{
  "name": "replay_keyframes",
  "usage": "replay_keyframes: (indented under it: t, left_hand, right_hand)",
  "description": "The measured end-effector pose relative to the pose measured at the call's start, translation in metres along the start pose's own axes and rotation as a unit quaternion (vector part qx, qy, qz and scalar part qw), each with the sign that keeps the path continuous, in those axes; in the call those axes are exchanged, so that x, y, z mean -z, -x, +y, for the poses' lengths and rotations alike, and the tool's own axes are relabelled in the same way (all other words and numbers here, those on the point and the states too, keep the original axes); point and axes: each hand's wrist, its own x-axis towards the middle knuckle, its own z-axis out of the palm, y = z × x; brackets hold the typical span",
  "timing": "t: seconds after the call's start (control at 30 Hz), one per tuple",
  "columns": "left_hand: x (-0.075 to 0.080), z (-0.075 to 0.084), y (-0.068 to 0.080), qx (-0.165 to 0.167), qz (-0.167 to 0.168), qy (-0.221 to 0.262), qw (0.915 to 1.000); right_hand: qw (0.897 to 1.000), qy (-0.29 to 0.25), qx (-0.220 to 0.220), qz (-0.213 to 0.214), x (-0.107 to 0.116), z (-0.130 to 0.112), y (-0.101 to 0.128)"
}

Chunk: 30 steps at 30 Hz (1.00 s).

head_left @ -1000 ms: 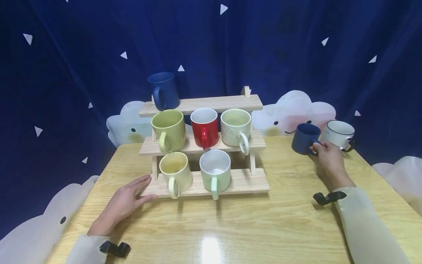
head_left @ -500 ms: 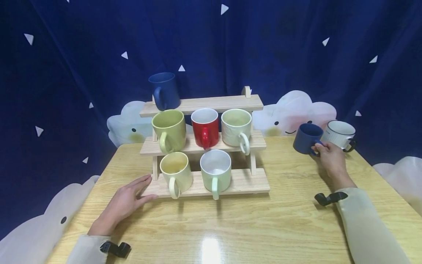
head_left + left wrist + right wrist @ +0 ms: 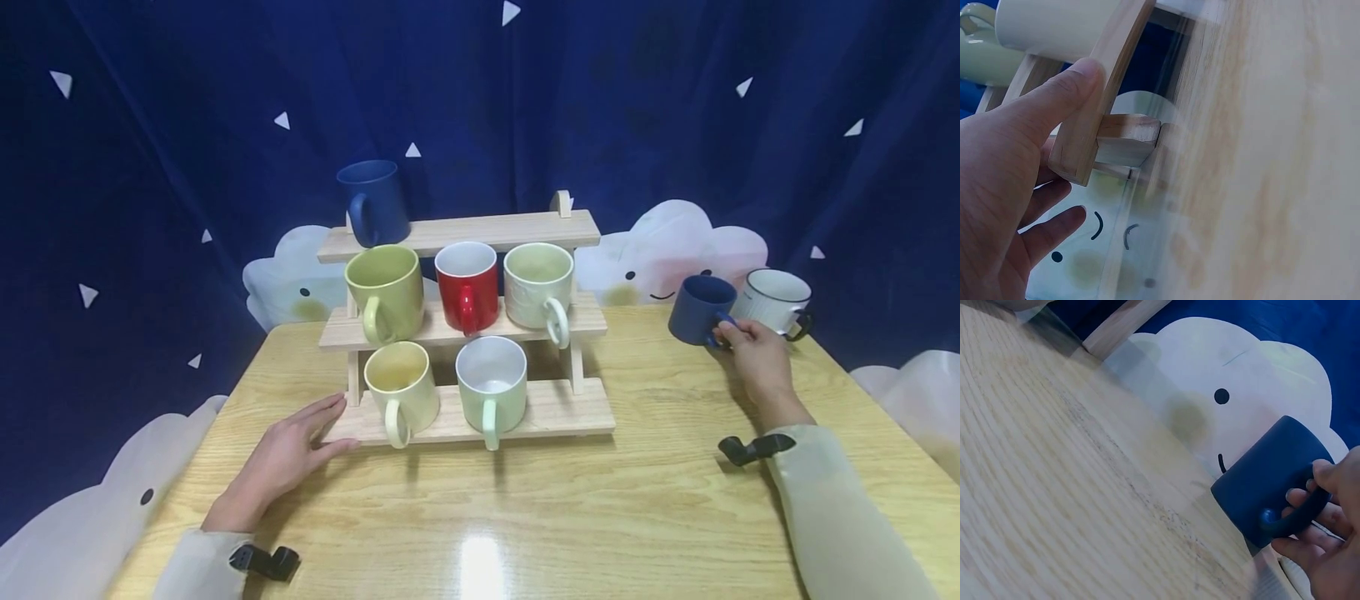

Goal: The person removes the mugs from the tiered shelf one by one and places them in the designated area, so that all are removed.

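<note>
In the head view a three-tier wooden shelf (image 3: 570, 408) stands mid-table. My left hand (image 3: 283, 460) holds the left end of its lowest board, thumb along the front edge (image 3: 1088, 119) and fingers around the end. At the far right, my right hand (image 3: 759, 367) grips the handle of a dark blue mug (image 3: 697, 310). The right wrist view shows fingers and thumb around the handle of this blue mug (image 3: 1272, 472); whether its base touches the table I cannot tell. Right behind it stands a white mug (image 3: 767, 304) with dark rim and handle.
A blue mug (image 3: 378, 208) sits on the top tier. An olive mug (image 3: 390, 287), a red mug (image 3: 468, 292) and a pale green mug (image 3: 534, 292) share the middle one. Below are a yellow mug (image 3: 412, 400) and a mint mug (image 3: 498, 396). A curtain (image 3: 480, 92) hangs behind.
The blue mug in my right hand has shifted slightly to the right and tipped a little. My left hand stays at the shelf's end.
</note>
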Motion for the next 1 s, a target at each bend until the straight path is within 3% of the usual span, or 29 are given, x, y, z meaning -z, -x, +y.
replay_keyframes:
  t: [0.37, 1.0]
  left_hand:
    - [-0.001, 0.000, 0.000, -0.002, 0.004, 0.000, 1.0000]
    - [-0.002, -0.001, 0.000, 0.000, 0.006, 0.002, 1.0000]
  right_hand:
    - [0.999, 0.001, -0.023, 0.026, 0.000, 0.007, -0.005]
    - [1.000, 0.003, 0.004, -0.004, 0.003, 0.014, -0.008]
